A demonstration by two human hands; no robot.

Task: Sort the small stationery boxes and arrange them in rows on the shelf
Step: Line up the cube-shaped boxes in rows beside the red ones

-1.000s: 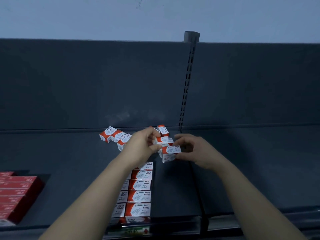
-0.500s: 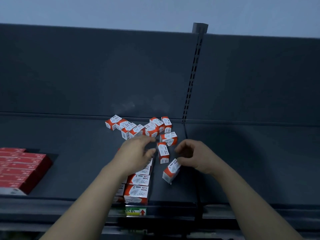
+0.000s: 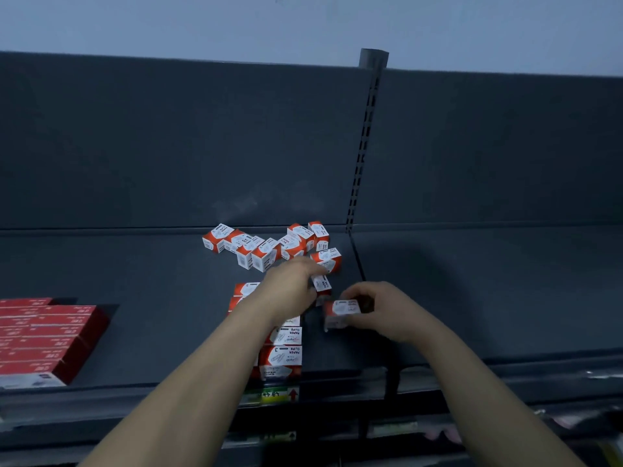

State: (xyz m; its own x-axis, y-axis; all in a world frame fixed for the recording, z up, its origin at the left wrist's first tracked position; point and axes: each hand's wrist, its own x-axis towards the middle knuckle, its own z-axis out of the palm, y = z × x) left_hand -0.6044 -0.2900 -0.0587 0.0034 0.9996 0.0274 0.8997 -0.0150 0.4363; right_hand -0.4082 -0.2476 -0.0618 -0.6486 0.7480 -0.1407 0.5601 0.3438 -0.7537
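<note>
At the very bottom, the things under the shelf (image 3: 151, 264) are dark and smeared, and I cannot tell what they are. A little tag (image 3: 276, 395) with a red arrow sticks on the shelf's front edge. Its writing is too small to read. Two bare arms reach up from the bottom, cut off there. The left arm covers much of the row (image 3: 281, 360) of red and white boxes that runs from the front edge toward the back. Only the row's right side and far end show. The nearest ones say "PAPER CLIPS" upside down. At the left, flat red packs (image 3: 43, 335) are cut off by the edge of view.

The right hand (image 3: 381, 308) curls its fingers round the held box (image 3: 342, 313), just right of the row. That box is blurry, and I cannot tell if it sits on the shelf or is lifted. The left hand (image 3: 290, 288) reaches forward with its fingertips at a small box (image 3: 322, 284) and hides part of it. I cannot tell if it grips that box or only touches it.

Further back, a pile (image 3: 269, 246) of the same boxes lies jumbled by the back panel (image 3: 168, 146). A post (image 3: 365, 146) with slots stands to its right.
</note>
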